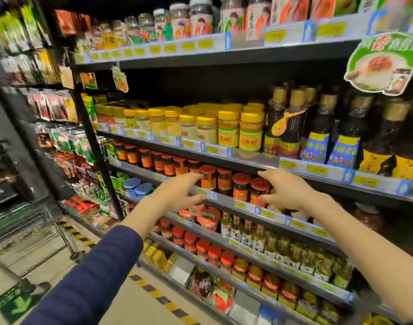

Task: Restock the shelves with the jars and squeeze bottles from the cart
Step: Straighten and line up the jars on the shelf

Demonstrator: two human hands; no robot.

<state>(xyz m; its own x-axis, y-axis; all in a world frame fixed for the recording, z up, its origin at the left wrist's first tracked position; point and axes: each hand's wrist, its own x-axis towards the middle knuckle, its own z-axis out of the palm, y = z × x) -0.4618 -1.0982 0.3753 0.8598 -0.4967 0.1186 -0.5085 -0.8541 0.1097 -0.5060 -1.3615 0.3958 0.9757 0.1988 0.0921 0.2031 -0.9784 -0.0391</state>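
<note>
You had both arms stretched out to the shelf, left hand (177, 193) in a blue sleeve, right hand (287, 188) on a bare forearm. It was a dim store aisle with a striped floor edge; the cart (25, 221) sat low left. Left fingers were spread apart, empty, over the shelf rail (224, 198). Right fingers curled loosely against a red-lidded jar (259, 191), touching it, not clamped.

the left arm wears a dark navy blue sleeve (90, 275) of soft, plain fabric, ending in a rounded cuff short of the wrist. the left hand (177, 193) is bare. the right forearm (355, 245) has no sleeve in view, and the right hand (285, 191) is bare, with no rings or watch showing.
</note>
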